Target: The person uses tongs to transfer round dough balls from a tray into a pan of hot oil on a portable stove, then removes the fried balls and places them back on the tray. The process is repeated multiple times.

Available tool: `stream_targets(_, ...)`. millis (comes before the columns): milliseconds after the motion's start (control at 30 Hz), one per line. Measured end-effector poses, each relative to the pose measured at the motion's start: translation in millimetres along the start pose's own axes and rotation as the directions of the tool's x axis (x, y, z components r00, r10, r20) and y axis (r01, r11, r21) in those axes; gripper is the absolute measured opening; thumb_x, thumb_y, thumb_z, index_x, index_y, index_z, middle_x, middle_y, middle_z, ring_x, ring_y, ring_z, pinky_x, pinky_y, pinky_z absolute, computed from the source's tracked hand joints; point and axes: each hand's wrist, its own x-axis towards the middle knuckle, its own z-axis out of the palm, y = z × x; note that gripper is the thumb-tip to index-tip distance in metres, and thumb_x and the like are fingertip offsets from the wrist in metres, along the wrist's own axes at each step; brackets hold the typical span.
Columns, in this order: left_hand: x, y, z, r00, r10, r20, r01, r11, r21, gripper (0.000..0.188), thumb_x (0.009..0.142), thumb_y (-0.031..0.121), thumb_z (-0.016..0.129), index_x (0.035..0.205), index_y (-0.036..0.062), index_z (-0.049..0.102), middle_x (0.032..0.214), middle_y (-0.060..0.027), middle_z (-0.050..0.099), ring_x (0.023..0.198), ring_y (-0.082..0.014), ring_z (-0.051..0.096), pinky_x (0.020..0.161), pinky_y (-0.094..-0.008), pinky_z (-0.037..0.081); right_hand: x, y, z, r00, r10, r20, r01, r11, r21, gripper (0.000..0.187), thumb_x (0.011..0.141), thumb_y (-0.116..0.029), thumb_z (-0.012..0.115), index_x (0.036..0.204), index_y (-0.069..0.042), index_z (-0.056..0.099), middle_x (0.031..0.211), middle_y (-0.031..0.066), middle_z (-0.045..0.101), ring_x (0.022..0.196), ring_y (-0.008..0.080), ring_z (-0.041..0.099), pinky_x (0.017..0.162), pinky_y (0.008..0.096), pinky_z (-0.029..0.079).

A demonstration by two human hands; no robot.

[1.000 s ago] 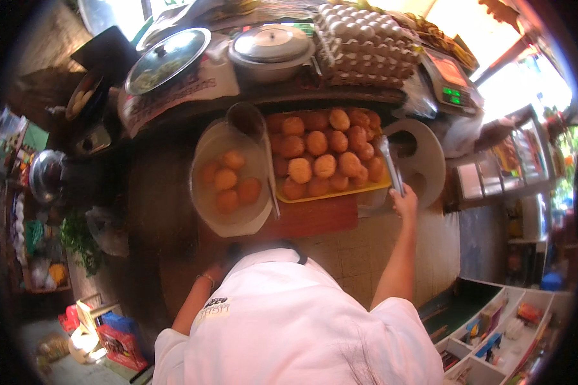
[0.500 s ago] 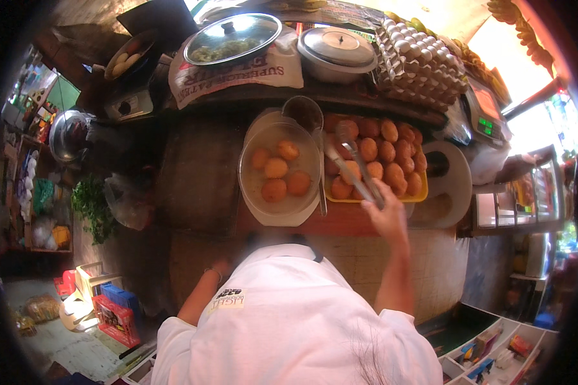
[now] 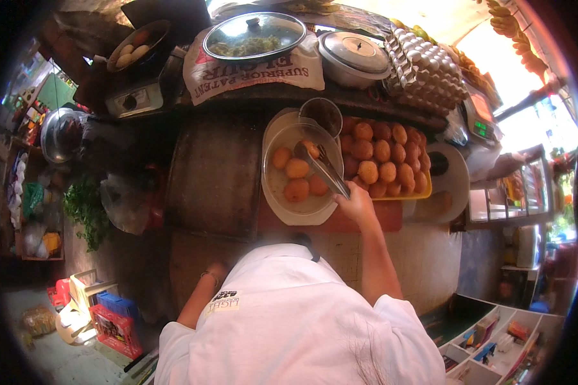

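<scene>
My right hand (image 3: 355,204) is closed around the handle end of metal tongs (image 3: 332,174). The tongs' tips reach into a clear round bowl (image 3: 275,191), at the upper right ball of several orange-brown coated balls (image 3: 296,169); whether they grip it I cannot tell. To the right, a yellow tray (image 3: 409,197) is piled with more such balls (image 3: 382,151). A round container (image 3: 321,117) with something dark in it stands behind the bowl. My left hand (image 3: 217,271) hangs low beside my waist in shadow, its fingers unclear.
Along the back stand a glass-lidded pan (image 3: 255,38), a lidded metal pot (image 3: 354,54), stacked egg trays (image 3: 427,74) and a digital scale (image 3: 481,122). A stove (image 3: 135,97) bears a pan of pale eggs. Greens (image 3: 87,208) and a plastic bag (image 3: 127,202) are at left.
My right hand has swung the tongs left from the tray of balls to the bowl. The whole view has shifted slightly. My left hand stays low by my waist.
</scene>
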Motion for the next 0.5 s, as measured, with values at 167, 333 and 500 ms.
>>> stream_targets(167, 24.3, -54.2, 5.7, 0.996, -0.053, -0.078, 0.045, 0.994, -0.102, 0.038, 0.092, 0.03, 0.048, 0.109, 0.002, 0.067, 0.119, -0.0243, 0.061, 0.108, -0.039, 0.061, 0.09, -0.0462, 0.05, -6.8, -8.2, 14.8, 0.992, 0.078, -0.097, -0.079, 0.997, -0.002, 0.05, 0.078, -0.029, 0.069, 0.123, -0.008, 0.059, 0.106, 0.0228, 0.067, 0.104, 0.0387, 0.062, 0.088, 0.0447, 0.049)
stream_targets(333, 62.6, -94.3, 7.1, 0.997, 0.067, 0.034, -0.069, 0.996, 0.061, 0.037, 0.092, 0.029, 0.047, 0.109, 0.0021, 0.068, 0.118, -0.0242, 0.062, 0.107, -0.0386, 0.062, 0.09, -0.0461, 0.05, -23.7, -5.7, 21.2, 0.977, 0.173, -0.126, -0.159, 0.981, 0.114, 0.053, 0.077, -0.029, 0.071, 0.125, -0.01, 0.06, 0.108, 0.0204, 0.067, 0.106, 0.0375, 0.062, 0.089, 0.0435, 0.049)
stream_targets(500, 84.8, -86.8, -4.8, 0.984, 0.159, 0.085, -0.171, 0.973, 0.157, 0.038, 0.092, 0.029, 0.047, 0.109, 0.0024, 0.068, 0.118, -0.024, 0.062, 0.107, -0.0387, 0.062, 0.09, -0.0456, 0.05, -44.0, 3.9, 9.0, 0.984, 0.094, -0.149, -0.052, 0.963, 0.263, 0.054, 0.076, -0.029, 0.073, 0.125, -0.009, 0.06, 0.109, 0.0196, 0.067, 0.105, 0.034, 0.064, 0.09, 0.0401, 0.049)
